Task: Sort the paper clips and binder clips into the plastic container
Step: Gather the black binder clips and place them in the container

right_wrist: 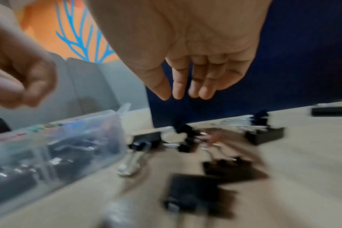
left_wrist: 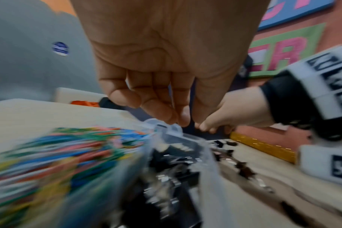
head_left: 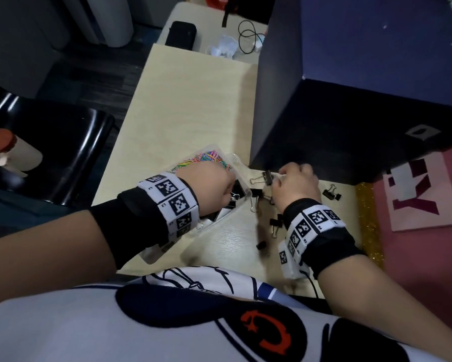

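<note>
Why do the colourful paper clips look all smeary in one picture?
Left wrist view: motion blur streaks the paper clips and container; right wrist view: binder clips smear too; head view: sharper, clips distinct, edges dim.

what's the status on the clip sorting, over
Both hands empty: left hand over the container, right hand reaching for a binder clip. Paper clips in; several binder clips loose on the table. Nothing blocking.
</note>
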`<move>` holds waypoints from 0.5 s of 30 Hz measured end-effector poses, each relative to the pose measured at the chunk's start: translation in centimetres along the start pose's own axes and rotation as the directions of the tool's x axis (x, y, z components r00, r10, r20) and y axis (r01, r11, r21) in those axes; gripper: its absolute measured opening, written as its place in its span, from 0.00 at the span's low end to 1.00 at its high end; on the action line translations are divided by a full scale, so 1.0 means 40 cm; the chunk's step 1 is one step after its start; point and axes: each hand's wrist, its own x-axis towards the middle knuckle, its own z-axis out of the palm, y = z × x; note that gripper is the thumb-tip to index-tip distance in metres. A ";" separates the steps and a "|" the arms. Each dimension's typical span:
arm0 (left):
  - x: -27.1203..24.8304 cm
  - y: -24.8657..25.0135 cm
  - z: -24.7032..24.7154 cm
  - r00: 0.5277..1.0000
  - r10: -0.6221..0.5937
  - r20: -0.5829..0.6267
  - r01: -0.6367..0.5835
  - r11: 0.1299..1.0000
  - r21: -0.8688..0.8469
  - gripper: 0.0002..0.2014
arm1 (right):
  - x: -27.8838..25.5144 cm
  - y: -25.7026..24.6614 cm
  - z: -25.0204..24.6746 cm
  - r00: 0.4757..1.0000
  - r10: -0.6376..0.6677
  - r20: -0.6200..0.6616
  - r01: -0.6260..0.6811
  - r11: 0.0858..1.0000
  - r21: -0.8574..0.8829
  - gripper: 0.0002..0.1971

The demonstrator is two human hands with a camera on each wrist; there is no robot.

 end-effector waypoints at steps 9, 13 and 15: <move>0.064 0.219 0.063 0.951 0.208 0.227 -0.237 0.965 0.111 0.18 | 0.024 0.184 0.000 0.961 0.221 0.167 -0.199 0.970 -0.140 0.33; 0.056 0.247 0.106 0.908 0.278 0.315 -0.353 0.910 0.216 0.14 | -0.007 0.175 0.000 0.971 0.025 0.237 -0.008 0.997 -0.073 0.36; 0.060 0.255 0.110 0.887 0.286 0.362 -0.396 0.874 0.280 0.15 | -0.026 0.163 0.007 0.964 -0.066 0.257 0.089 0.993 -0.078 0.37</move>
